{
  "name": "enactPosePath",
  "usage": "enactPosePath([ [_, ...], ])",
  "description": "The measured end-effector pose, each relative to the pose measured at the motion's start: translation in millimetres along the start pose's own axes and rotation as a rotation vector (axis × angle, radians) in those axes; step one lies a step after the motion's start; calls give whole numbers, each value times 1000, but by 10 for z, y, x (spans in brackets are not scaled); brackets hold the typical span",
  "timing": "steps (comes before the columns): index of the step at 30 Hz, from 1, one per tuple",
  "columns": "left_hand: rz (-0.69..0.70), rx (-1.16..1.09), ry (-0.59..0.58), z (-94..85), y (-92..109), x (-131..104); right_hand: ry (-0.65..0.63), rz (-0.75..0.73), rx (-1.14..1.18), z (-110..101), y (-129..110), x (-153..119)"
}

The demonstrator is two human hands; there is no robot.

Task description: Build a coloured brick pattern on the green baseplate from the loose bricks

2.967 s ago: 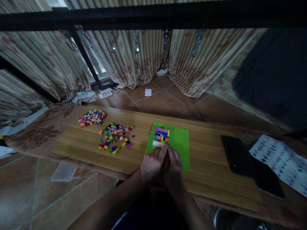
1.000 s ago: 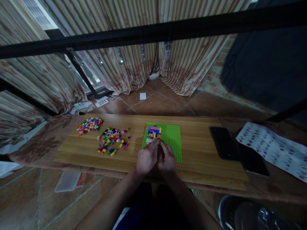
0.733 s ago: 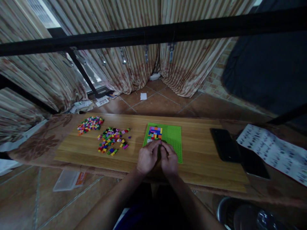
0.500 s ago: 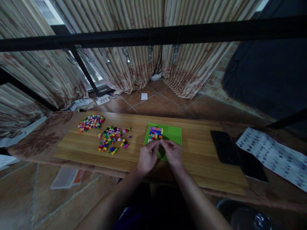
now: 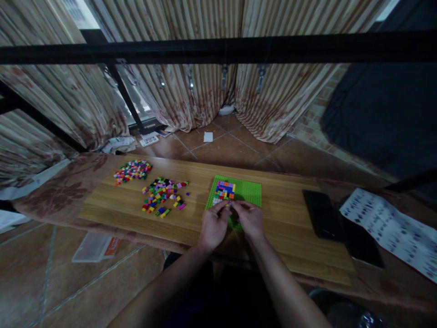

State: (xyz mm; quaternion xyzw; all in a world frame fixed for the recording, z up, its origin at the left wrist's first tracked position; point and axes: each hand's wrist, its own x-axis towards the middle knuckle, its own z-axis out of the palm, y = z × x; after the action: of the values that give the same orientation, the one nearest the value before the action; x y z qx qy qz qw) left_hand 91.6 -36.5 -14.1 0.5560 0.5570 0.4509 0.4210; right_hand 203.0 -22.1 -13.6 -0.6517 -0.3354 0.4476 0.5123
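My left hand point(image 5: 214, 225) and my right hand point(image 5: 250, 219) meet over a green studded baseplate point(image 5: 251, 189). Thumbs and fingers of both are pinched together around a small toy brick point(image 5: 228, 204), mostly hidden by the fingertips; purple and yellow show there. Just beyond the fingers, a block of multicoloured bricks point(image 5: 225, 189) is set on the left part of the baseplate, with some white ones at its near left corner. The near part of the baseplate is partly covered by my hands.
Left of the baseplate lie a loose spread of bricks point(image 5: 163, 193) and a denser pile point(image 5: 133, 171) on the wooden board point(image 5: 191, 223). To the right are a black phone point(image 5: 322, 215) and a printed sheet point(image 5: 392, 228). A clear plastic lid point(image 5: 91, 247) rests on the floor.
The view has shifted slightly. Both hands stay pinched together over the baseplate, with the fingertips now close against the near edge of the brick block.
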Motion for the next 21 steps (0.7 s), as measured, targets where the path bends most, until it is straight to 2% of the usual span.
enactPosePath([
  [9,-3,-7,-1,45,-8,-42,4,-15,22,1,44,14],
  [21,-59,-183,43,58,-23,-11,-32,1,61,24,34,11],
])
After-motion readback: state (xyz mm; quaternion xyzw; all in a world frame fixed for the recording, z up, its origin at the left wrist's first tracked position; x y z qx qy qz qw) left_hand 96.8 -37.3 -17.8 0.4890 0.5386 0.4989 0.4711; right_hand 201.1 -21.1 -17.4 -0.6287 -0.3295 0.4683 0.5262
